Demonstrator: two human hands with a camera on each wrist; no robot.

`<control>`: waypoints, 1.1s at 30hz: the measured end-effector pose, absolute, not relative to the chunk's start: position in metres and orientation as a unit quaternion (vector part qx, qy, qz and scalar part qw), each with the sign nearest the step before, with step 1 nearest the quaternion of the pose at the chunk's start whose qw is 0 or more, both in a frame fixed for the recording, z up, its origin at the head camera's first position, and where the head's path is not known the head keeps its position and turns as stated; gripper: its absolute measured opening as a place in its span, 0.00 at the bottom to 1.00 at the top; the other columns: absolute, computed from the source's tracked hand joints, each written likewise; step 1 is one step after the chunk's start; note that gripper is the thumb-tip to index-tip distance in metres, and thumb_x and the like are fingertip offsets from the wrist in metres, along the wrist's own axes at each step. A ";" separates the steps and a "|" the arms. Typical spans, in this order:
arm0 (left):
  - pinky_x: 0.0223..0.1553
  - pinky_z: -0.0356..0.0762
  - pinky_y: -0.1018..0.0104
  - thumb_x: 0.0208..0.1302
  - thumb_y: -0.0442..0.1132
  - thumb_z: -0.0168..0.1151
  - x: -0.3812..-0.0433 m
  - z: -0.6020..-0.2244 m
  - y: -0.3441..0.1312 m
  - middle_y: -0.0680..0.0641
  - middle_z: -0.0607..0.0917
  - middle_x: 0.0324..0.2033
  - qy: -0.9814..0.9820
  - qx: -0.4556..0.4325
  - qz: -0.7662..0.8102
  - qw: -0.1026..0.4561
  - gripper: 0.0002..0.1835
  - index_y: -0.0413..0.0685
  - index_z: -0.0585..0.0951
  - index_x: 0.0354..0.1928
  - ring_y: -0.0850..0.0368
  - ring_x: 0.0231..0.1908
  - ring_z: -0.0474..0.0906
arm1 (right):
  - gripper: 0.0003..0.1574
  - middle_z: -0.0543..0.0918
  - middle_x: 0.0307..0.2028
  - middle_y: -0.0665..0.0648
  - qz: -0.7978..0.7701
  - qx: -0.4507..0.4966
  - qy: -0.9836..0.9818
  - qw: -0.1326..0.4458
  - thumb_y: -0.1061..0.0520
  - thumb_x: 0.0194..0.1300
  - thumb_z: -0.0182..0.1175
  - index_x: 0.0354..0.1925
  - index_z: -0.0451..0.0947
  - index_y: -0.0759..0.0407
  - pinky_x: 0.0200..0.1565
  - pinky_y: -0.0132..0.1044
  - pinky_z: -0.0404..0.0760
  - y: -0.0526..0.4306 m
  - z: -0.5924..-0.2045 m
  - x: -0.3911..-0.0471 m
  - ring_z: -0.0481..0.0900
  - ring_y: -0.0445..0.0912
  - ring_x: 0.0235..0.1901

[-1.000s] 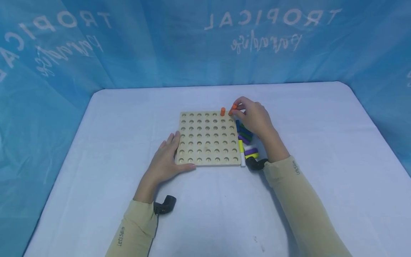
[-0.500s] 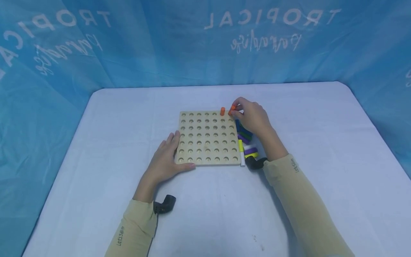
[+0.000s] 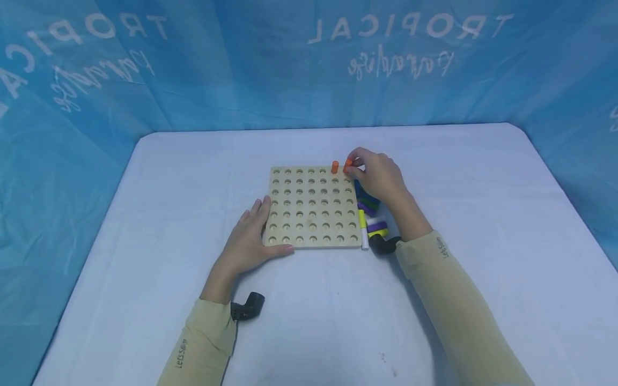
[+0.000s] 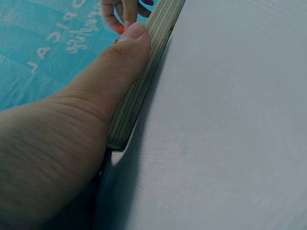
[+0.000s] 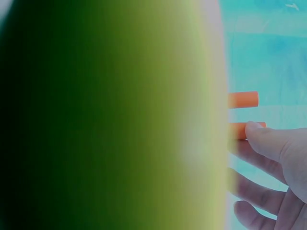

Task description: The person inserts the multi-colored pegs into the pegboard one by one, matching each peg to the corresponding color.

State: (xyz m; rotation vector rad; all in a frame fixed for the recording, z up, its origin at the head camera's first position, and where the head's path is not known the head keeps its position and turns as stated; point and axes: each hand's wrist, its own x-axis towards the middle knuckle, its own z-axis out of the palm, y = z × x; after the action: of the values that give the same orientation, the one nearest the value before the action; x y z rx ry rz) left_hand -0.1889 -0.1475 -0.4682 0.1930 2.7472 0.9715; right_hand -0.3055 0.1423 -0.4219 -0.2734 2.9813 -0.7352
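Observation:
A square wooden pegboard (image 3: 317,208) with rows of round holes lies on the table. One orange peg (image 3: 335,167) stands upright in its far row. At the far right corner my right hand (image 3: 381,174) pinches a second orange peg (image 3: 348,164) between thumb and fingertips, its lower end at the corner hole. How deep that end sits cannot be made out. My left hand (image 3: 246,238) rests against the board's near left corner, fingers straight along the left side, thumb (image 4: 120,60) stretched along the front edge. A yellow-green blur covers most of the right wrist view.
Along the board's right side lie a yellow peg (image 3: 362,219), a white peg (image 3: 365,239) and a small pile of purple (image 3: 377,227), green and blue pegs, partly under my right wrist. A blue printed curtain (image 3: 309,96) hangs behind the white table (image 3: 309,321).
The orange peg in my right hand has tipped from a slant to nearly upright, and the fingers have come slightly down and left with it. My left hand stays in place.

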 end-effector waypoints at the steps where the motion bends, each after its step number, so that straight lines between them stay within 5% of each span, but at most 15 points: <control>1: 0.79 0.37 0.46 0.41 0.69 0.75 -0.189 -0.468 -0.147 0.49 0.44 0.80 0.935 0.066 0.330 0.110 0.72 0.55 0.41 0.80 0.51 0.80 0.36 | 0.14 0.85 0.54 0.58 -0.236 -0.088 0.967 0.030 0.49 0.71 0.61 0.51 0.77 0.51 0.50 0.52 0.80 0.142 -0.422 -0.306 0.82 0.56 0.50; 21: 0.79 0.38 0.44 0.41 0.69 0.75 -0.188 -0.470 -0.146 0.47 0.44 0.80 0.936 0.068 0.328 0.107 0.72 0.55 0.41 0.80 0.48 0.80 0.37 | 0.25 0.83 0.58 0.55 -0.268 -0.055 0.961 0.035 0.48 0.72 0.59 0.64 0.74 0.49 0.56 0.53 0.79 0.152 -0.416 -0.301 0.81 0.53 0.52; 33: 0.78 0.39 0.41 0.42 0.70 0.75 -0.189 -0.469 -0.147 0.46 0.43 0.80 0.935 0.065 0.331 0.109 0.71 0.56 0.40 0.80 0.45 0.79 0.37 | 0.29 0.78 0.62 0.57 -0.270 -0.014 0.957 0.100 0.46 0.72 0.59 0.68 0.70 0.48 0.60 0.57 0.77 0.173 -0.400 -0.291 0.76 0.55 0.58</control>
State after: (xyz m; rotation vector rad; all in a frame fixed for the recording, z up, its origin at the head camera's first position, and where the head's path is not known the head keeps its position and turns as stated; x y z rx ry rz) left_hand -0.1885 -0.1472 -0.4688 0.1925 2.7498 0.9747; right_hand -0.2911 0.1730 -0.3997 -0.0426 2.8300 -0.7987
